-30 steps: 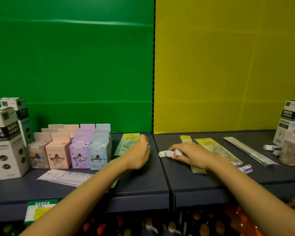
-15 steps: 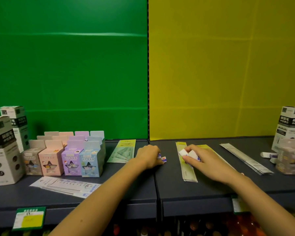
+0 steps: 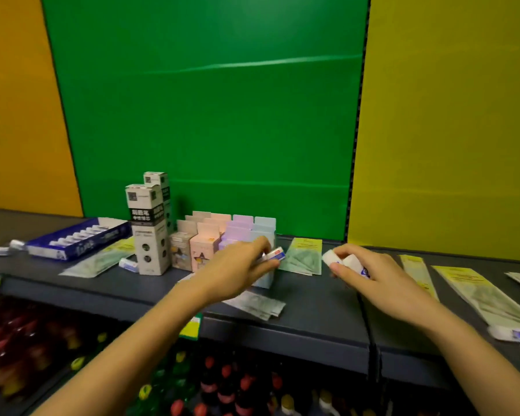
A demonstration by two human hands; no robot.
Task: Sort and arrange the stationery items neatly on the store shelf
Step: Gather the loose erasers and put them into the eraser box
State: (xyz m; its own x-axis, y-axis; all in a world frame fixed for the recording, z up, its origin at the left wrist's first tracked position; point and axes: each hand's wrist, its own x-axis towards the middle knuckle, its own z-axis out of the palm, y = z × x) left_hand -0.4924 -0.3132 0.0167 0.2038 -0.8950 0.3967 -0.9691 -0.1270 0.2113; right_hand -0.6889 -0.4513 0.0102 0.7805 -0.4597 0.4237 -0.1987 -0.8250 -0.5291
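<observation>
So compared with half a second ago the view swings left. An orange panel (image 3: 18,109) and a blue tray box (image 3: 78,239) show up out at 9 o'clock that weren't in frame before. The left hand (image 3: 237,273) has slid over and now sits right in front of the pastel boxes (image 3: 206,246), pinching a small eraser (image 3: 276,254) with a red and blue label at its fingertips. The right hand (image 3: 385,280) has come off the long yellow-topped packet (image 3: 415,274), which now lies at its 3 o'clock. Its fingers are curled round two white erasers (image 3: 330,257), held just above the shelf near the green packet (image 3: 303,256).

The surface is a dark grey shelf (image 3: 312,313). Two tall white boxes (image 3: 147,232) stand at 9 o'clock of the pastel ones, with a loose eraser (image 3: 128,263) lying just beside them. Another loose eraser (image 3: 512,334) sits down at 4 o'clock. Behind it all there's a green panel (image 3: 207,115), with a yellow panel (image 3: 451,130) at 3 o'clock. Bottles (image 3: 222,382), blurry, fill the level below.
</observation>
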